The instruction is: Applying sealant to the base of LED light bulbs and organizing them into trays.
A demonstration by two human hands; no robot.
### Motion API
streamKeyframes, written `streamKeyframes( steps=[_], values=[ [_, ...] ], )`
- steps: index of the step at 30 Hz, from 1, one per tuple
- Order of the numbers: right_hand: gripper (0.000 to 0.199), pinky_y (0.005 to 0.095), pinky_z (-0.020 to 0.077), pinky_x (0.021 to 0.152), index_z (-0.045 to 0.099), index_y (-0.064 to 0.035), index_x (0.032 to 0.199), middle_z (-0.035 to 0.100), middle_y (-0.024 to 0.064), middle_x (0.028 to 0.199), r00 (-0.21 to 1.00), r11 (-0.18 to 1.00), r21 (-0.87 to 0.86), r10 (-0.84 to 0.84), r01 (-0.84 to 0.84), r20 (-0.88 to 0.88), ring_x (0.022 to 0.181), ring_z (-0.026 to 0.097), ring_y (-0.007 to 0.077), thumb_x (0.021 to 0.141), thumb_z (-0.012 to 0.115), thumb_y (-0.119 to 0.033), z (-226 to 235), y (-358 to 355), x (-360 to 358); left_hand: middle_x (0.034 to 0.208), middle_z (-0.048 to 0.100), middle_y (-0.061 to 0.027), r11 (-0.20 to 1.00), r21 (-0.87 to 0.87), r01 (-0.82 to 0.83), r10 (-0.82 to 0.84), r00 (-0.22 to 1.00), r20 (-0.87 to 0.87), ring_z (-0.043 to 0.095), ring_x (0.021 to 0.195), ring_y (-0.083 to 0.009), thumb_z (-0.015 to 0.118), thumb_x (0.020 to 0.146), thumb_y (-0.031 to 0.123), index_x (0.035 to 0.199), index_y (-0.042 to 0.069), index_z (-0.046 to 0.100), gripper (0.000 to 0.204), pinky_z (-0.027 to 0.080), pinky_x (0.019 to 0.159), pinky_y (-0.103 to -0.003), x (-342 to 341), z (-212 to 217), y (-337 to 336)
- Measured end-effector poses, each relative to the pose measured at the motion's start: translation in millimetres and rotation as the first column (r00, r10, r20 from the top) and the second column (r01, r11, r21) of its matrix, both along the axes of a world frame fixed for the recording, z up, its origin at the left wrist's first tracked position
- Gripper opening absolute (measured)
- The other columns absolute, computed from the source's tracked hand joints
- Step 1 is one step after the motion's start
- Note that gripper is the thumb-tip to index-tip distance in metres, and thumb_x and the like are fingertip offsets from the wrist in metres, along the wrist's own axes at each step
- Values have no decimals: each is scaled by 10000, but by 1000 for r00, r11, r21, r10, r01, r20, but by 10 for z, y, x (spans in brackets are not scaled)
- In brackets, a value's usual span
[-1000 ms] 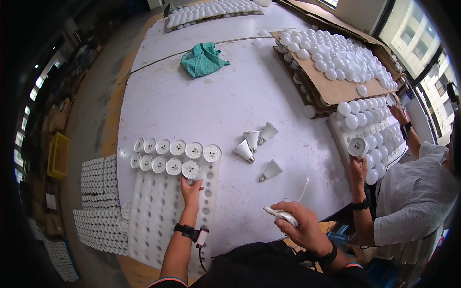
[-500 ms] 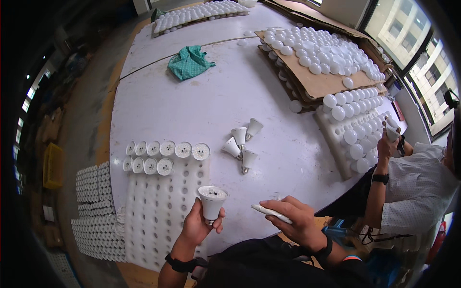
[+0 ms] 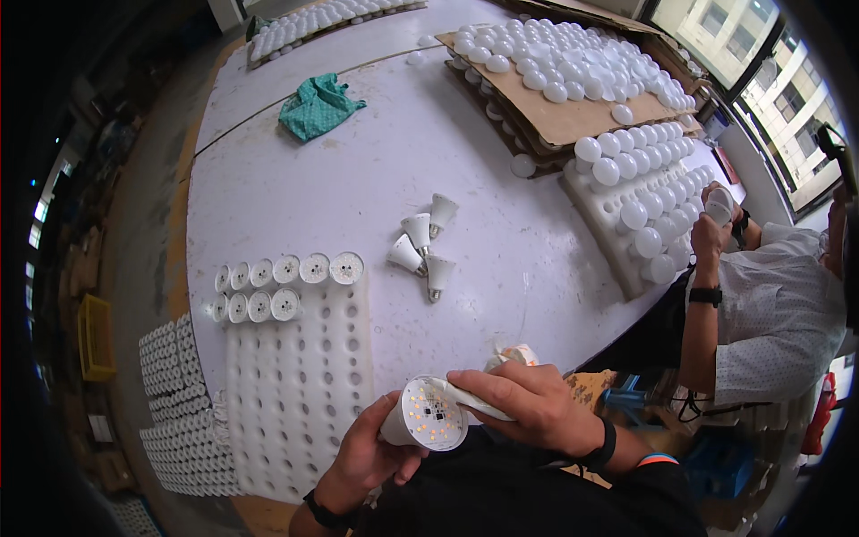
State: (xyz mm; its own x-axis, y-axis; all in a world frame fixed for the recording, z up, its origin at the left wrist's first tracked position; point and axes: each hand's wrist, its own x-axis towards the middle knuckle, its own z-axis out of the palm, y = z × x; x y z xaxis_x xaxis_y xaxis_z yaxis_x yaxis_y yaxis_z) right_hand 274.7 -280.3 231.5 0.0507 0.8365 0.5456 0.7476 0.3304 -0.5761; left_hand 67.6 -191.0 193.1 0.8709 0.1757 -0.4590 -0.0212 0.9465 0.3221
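On my remote feed, left hand (image 3: 369,450) was partly closed round a white bulb cup (image 3: 435,414), fingers and thumb curled about its body; narrow end hidden in the grip, couldn't see it. Right hand (image 3: 544,404) was partly closed too, fingers over a flattened white object (image 3: 479,400), kind unclear, thumb not visible. Key relation: cup sat low in view, near the person's body, between the hands, directly off the left fingertips and just left of the right ones. Left was the nearer hand, actually holding it; the white object met or overlapped the upper right of the rim, contact not certain from this angle. Cup's long axis ran from the left palm rightward and up toward my camera, tilted well off upright; wide open end pointed that way, showing a round board with yellow-orange dots, while the narrow end went back into the left palm. Beyond the left hand lay the white foam tray (image 3: 300,385), two rows of cups at its far end. Four loose cups (image 3: 438,271) lay bunched on the table (image 3: 268,197), ahead of both hands.
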Motion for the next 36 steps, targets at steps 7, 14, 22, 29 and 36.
streamKeyframes(
  steps=[7, 14, 22, 29, 36],
  values=[
    [489, 261, 404, 408, 555, -85, 1115, 465, -2, 626, 998, 998, -53, 30, -26, 64, 500, 512, 117, 645, 690, -94, -10, -1, -4, 738, 600, -142, 996, 76, 35, -31, 998, -54, 580, 466, -200, 297, 911, 441, 1156, 56, 428, 474, 431, 348, -260, 22, 85, 8],
    [507, 264, 413, 420, 553, -73, 1111, 466, 6, 640, 998, 998, -52, 42, -39, 52, 501, 513, 129, 615, 660, -69, -4, 31, -21, 758, 596, -147, 992, 119, 31, -23, 998, -64, 581, 484, -199, 300, 913, 440, 1182, 18, 405, 511, 450, 375, -260, 16, 68, 25],
    [377, 284, 410, 423, 560, -55, 1002, 460, 29, 656, 999, 996, -88, 10, -6, 53, 506, 520, 163, 631, 627, -48, 16, 18, -16, 896, 590, -177, 954, 286, -92, 107, 994, -37, 610, 626, -232, 389, 909, 367, 1201, -13, 387, 480, 509, 502, -296, -19, 109, 4],
    [269, 313, 414, 434, 511, -59, 876, 459, 45, 672, 999, 984, -175, 31, -25, 30, 559, 532, 195, 637, 633, -53, 49, 14, -18, 1133, 520, -185, 819, 519, -245, 250, 966, 61, 553, 1001, -294, 459, 882, 161, 1205, -6, 434, 364, 493, 813, -422, -45, 159, -27],
    [233, 326, 431, 446, 477, -59, 802, 488, 51, 695, 998, 975, -220, 46, -38, 32, 602, 563, 205, 648, 650, -87, 12, 10, -35, 1239, 441, -188, 779, 542, -313, 344, 938, 48, 518, 1062, -323, 504, 819, 78, 1018, 2, 577, 224, 482, 834, -452, -92, 152, -26]
  ],
)
